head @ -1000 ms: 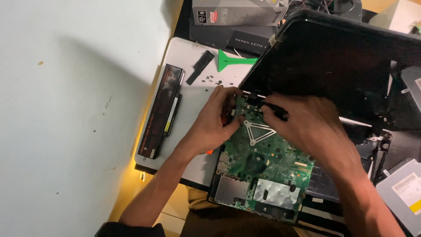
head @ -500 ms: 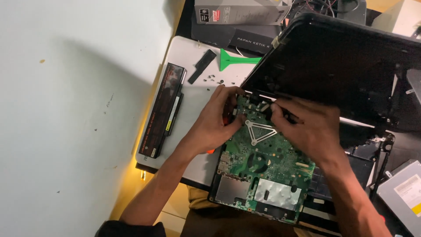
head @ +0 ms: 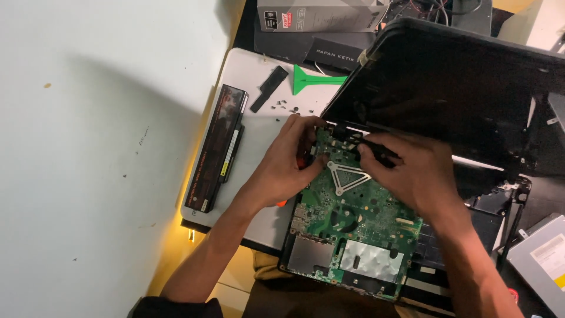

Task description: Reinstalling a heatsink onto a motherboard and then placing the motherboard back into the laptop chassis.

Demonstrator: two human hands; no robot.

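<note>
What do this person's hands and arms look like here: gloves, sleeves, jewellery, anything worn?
Both hands are bare: no gloves, and no rings or watch that I can see. The left hand and right hand lead to uncovered forearms. A dark sleeve edge shows at the left upper arm, at the bottom of the frame. The right arm leaves the frame before any sleeve appears.

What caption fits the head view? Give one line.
Left hand and right hand work at the green motherboard's top edge, beside a laptop battery.

Long black battery pack lay along left edge of white worktop. Green plastic pry tool and small black cover strip near top; loose screws between. Silver optical drive far right.
</note>
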